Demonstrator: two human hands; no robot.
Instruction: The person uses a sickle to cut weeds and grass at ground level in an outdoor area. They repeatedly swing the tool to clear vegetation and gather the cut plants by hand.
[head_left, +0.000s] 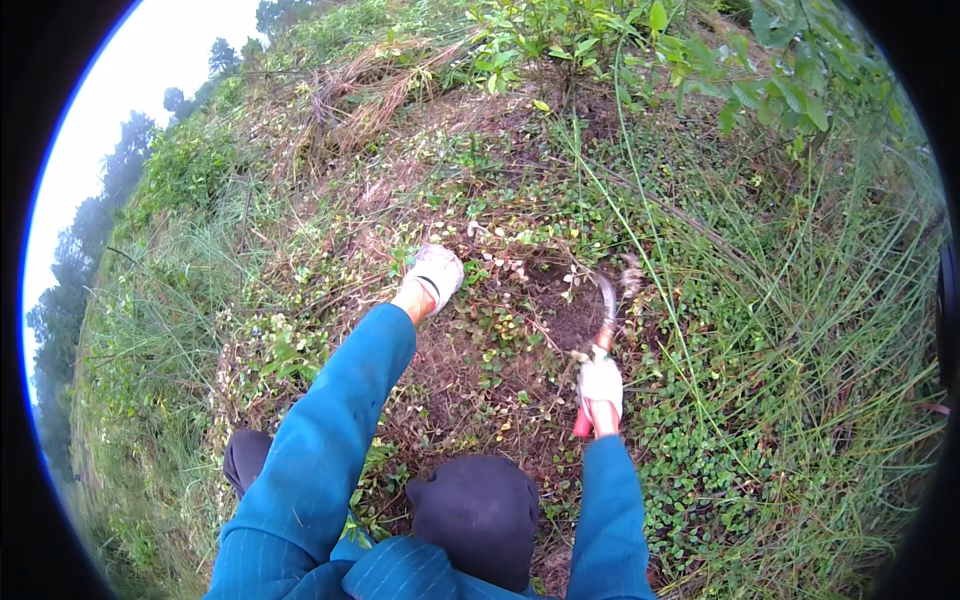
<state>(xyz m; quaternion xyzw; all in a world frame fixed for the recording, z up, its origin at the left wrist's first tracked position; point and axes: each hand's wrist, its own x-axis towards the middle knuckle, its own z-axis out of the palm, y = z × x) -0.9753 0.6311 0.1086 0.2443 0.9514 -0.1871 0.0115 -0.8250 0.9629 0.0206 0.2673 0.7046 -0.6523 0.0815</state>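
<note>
In a white work glove, my right hand (601, 384) grips the red-orange handle of a sickle (608, 300). The sickle's curved metal blade points away from me, beside a patch of bare dark soil (574, 319). My left hand (437, 271), also gloved in white, is down among low creeping plants (502, 262) to the left of that patch. Its fingers are hidden behind the back of the glove, so whether it holds any stems is unclear. Small loose leaves and stems hang near the blade tip.
A leafy shrub (570, 45) grows ahead, and tall grass (810, 300) leans in from the right. Dry brown stalks (382, 90) lie on the upper slope. My dark-clad knee (476, 517) is close below the hands. Leafy branches (787, 75) overhang at upper right.
</note>
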